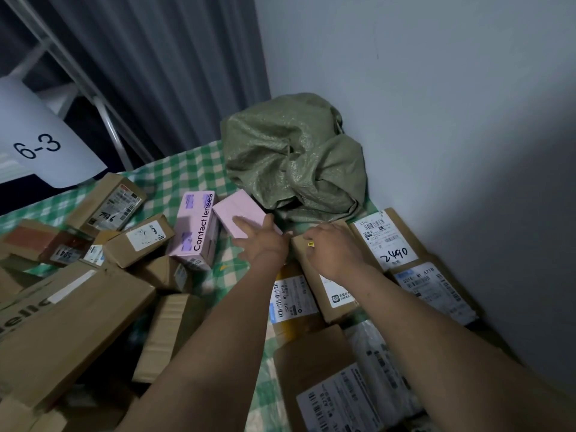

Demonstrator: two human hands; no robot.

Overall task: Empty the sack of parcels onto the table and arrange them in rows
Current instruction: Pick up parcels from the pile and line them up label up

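The crumpled green woven sack (296, 157) lies slumped in the table's far corner against the wall. My left hand (265, 238) grips a plain pink box (240, 213) just in front of the sack. A second pink box (194, 229) marked "Contact lenses" stands to its left. My right hand (333, 247) rests with curled fingers on the end of a brown parcel (324, 285). To the right, labelled brown parcels (386, 238) lie side by side along the wall. A loose heap of brown boxes (137, 238) covers the left of the green checked tablecloth (187, 173).
A large brown carton (68, 322) lies at the near left. More labelled parcels (339, 397) sit at the near right. A grey curtain (140, 73) and a white metal rack (103, 110) stand behind the table. A white card (40, 145) reads "6-3" at far left.
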